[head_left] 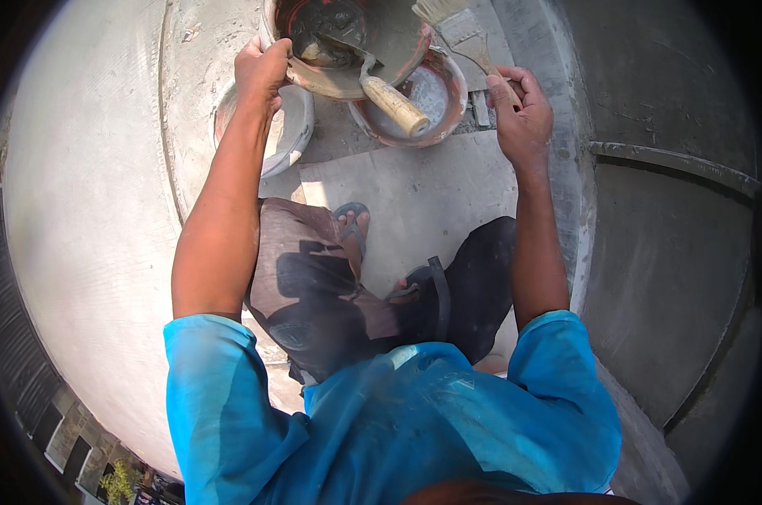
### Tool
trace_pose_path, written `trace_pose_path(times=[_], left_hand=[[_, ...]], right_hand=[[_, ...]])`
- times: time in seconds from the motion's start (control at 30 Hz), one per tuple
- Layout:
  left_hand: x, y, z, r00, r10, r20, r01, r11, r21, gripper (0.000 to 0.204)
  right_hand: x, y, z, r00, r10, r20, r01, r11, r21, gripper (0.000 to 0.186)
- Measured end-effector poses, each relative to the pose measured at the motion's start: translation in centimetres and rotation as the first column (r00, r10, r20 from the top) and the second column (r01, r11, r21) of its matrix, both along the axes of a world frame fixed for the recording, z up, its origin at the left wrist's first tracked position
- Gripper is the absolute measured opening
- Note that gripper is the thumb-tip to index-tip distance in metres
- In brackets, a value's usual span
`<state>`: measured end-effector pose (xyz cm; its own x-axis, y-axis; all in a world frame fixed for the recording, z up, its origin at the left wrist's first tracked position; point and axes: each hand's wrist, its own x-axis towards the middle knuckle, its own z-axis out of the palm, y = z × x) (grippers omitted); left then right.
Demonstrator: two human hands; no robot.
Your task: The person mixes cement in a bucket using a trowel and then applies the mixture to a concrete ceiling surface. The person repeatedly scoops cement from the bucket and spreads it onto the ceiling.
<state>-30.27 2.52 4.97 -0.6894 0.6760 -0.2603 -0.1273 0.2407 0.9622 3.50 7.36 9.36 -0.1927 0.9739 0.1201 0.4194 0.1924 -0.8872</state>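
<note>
My left hand [263, 74] is closed on the rim of a round, mortar-smeared basin [408, 52], its thumb over the edge. Dark wet mortar [334, 23] lies inside the basin, and a trowel [392, 104] rests there with its wooden handle jutting over the near rim. On the right, my right hand [525, 119] grips the handle of a wide brush [463, 34], bristles pointing up and left, past the basin's right side. Beneath the basin's right part stands a reddish bucket [458, 108] with grey, cloudy contents.
A whitish bucket [295, 139] stands below my left wrist. A pale flat board [448, 181] lies by my sandalled feet [353, 223]. Grey plastered wall panels [675, 252] with a raised ledge [671, 162] rise on the right. A pale, smooth surface [95, 194] extends left.
</note>
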Motion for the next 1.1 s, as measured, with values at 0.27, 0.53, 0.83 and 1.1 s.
trace_pose_path(times=[0.27,0.53,0.83,1.1], left_hand=[[1.7,0.4,2.4,0.984,-0.151,0.098,0.160,0.982,-0.097,0.077],[0.8,0.6,-0.1,0.984,-0.051,0.169,0.060,0.997,-0.046,0.041],[5.9,0.5,5.9,0.973,-0.196,0.120,0.188,0.979,0.075,0.020],[19.6,-4.6,6.9,0.777,-0.547,0.312,0.477,0.834,0.276,0.030]], right_hand=[[-8.4,2.5,-1.5,0.897,0.086,0.434,-0.205,0.950,0.237,0.027],[2.5,-2.0,-3.3,0.862,-0.032,0.506,0.122,0.982,-0.146,0.026],[3.6,-1.6,2.0,0.968,0.033,0.249,0.052,0.943,-0.328,0.043],[6.7,-9.5,10.7,0.510,0.388,0.768,-0.011,0.895,-0.445,0.050]])
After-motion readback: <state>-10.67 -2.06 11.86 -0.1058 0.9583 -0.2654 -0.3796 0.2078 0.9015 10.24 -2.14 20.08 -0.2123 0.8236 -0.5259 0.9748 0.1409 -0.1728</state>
